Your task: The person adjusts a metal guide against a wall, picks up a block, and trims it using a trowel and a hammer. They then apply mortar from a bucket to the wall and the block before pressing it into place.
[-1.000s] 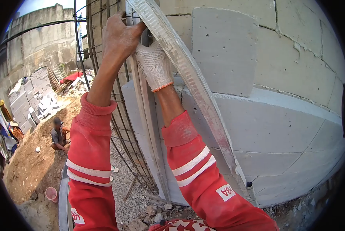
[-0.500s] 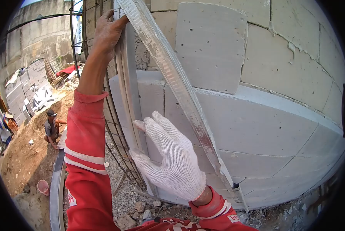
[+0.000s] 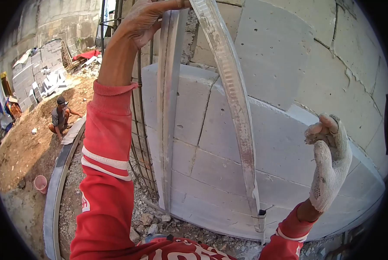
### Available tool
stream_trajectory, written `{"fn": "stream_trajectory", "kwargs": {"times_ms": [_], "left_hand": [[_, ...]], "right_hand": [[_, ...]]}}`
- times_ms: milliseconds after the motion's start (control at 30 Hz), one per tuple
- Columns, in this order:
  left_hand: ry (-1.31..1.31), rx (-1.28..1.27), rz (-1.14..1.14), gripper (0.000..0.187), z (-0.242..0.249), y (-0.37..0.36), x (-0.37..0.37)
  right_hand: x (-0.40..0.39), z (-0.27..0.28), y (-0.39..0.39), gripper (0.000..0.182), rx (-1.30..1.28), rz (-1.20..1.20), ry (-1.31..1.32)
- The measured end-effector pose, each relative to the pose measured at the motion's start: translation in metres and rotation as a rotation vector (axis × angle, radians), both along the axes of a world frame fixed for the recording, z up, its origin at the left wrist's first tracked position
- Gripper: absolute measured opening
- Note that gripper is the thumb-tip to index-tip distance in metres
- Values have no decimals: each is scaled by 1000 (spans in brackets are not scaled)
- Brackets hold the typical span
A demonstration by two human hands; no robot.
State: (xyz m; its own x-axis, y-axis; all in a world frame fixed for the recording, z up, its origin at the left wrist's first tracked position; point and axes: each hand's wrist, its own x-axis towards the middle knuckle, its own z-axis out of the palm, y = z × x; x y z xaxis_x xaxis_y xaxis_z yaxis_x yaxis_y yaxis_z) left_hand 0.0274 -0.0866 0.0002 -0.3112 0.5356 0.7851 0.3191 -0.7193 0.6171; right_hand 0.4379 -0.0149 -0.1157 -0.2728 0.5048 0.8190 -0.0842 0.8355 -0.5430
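At the top, my bare left hand (image 3: 148, 19) is closed around the upper end of a long grey metal bar (image 3: 168, 108), which stands nearly upright against the block wall. Its fingers reach across towards a second metal profile (image 3: 235, 93), ribbed and stained, which leans beside the bar and narrows to a bent lower end. My right hand (image 3: 332, 167), in a white knitted glove with dirty fingertips showing, is raised at the right in front of the wall. Its fingers curl loosely, apart from the thumb, and I see nothing held. It touches neither metal piece.
The wall of pale blocks (image 3: 280, 143) fills the right side. Steel rebar (image 3: 140, 143) stands left of the bar, above rubble (image 3: 148, 219). Further left are a long curved-looking beam (image 3: 57, 190), a pink bucket (image 3: 40, 183), a crouching person (image 3: 60, 118) and stacked blocks (image 3: 38, 69).
My right hand has swung from beside the bar to the far right, its fingers curling. My left hand and the bar appear further right as the view shifted, and the bar looks more upright.
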Motion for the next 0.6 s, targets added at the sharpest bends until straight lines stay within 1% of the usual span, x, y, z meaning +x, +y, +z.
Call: {"fn": "stream_trajectory", "kwargs": {"times_ms": [33, 67, 100, 133, 167, 200, 267, 300, 333, 367, 400, 433, 467, 500, 533, 600], "left_hand": [[86, -63, 27, 97, -6, -24, 28], [79, -63, 32, 97, -19, -29, 27], [122, 119, 258, 78, -30, -29, 23], [165, 310, 473, 61, -37, -29, 26], [116, 396, 584, 60, -49, -35, 32], [65, 482, 690, 59, -64, -42, 45], [-56, 573, 623, 48, -100, -45, 69], [-22, 504, 536, 48, -117, -45, 79], [13, 435, 450, 48, -130, -42, 88], [40, 376, 390, 53, -137, -37, 98], [66, 315, 330, 57, -140, -29, 108], [65, 319, 315, 57, -140, -20, 114], [119, 275, 318, 64, -141, -11, 119], [175, 234, 322, 72, -141, -2, 122], [177, 240, 310, 72, -142, 8, 123], [135, 259, 232, 82, -140, 27, 124]], "right_hand": [[1, 7, 8, 53, 76, -113, -28], [0, 14, 15, 54, 155, -232, -50], [-3, 21, 20, 54, 157, -238, -50], [-5, 30, 26, 58, 178, -276, -66], [-6, 39, 32, 63, 199, -322, -79], [-7, 49, 39, 63, 207, -348, -67], [-12, 67, 54, 74, 55, -245, -101], [-16, 73, 61, 74, 62, -261, -93], [-21, 77, 68, 77, -5, -179, -134], [-26, 81, 73, 80, -73, -95, -179], [-32, 84, 77, 80, -71, -108, -178], [-39, 87, 79, 82, -102, -84, -242], [-44, 89, 79, 84, -133, -58, -305], [-48, 90, 78, 88, -165, -18, -307], [-50, 89, 84, 88, -162, -30, -301], [-55, 87, 98, 96, -138, -59, -304]]}}
